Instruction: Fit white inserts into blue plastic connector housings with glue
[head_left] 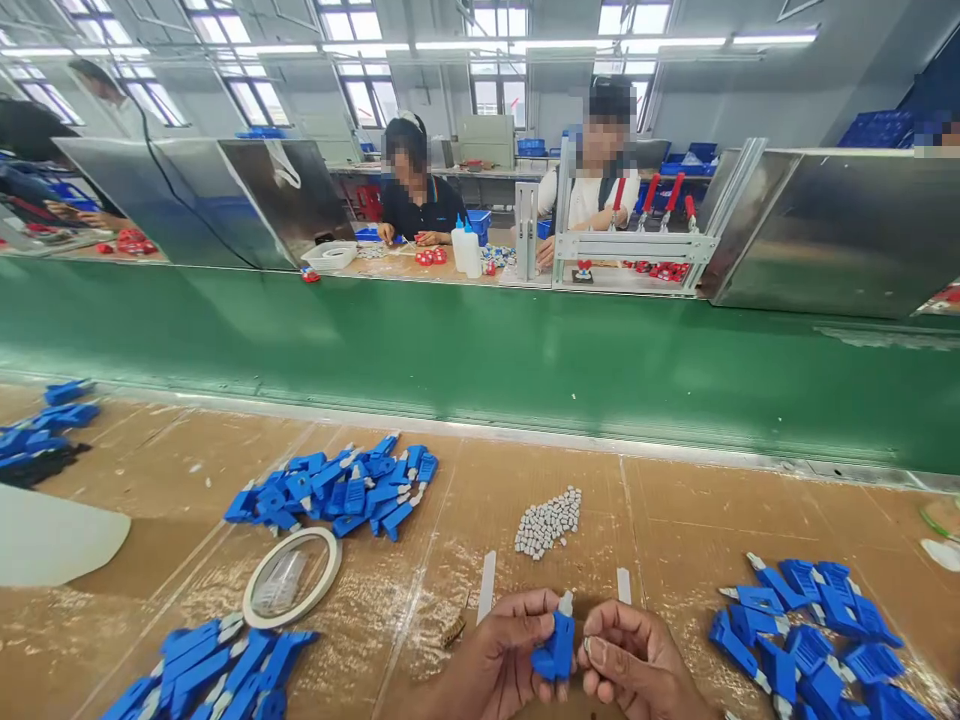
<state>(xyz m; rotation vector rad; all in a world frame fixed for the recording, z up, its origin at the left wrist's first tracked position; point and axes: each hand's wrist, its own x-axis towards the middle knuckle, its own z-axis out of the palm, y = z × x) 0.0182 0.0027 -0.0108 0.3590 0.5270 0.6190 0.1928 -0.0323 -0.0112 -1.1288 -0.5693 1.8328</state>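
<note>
At bottom centre, one blue part (553,648) sits clamped between the left hand's (516,645) fingers; the right hand's (634,662) fingers pinch together, perhaps on one grey piece (589,647).

What sits between the fingertips of the right hand (634,655) is mostly covered by them and too small to make out. The left hand (510,655) hides part of the blue piece (555,648). Both wrists run off the bottom edge, which also cuts the near-left pile (210,670) and the right pile (817,640). The white sheet (56,538) leaves at the left edge. Two seated people's faces are pixelated.
</note>
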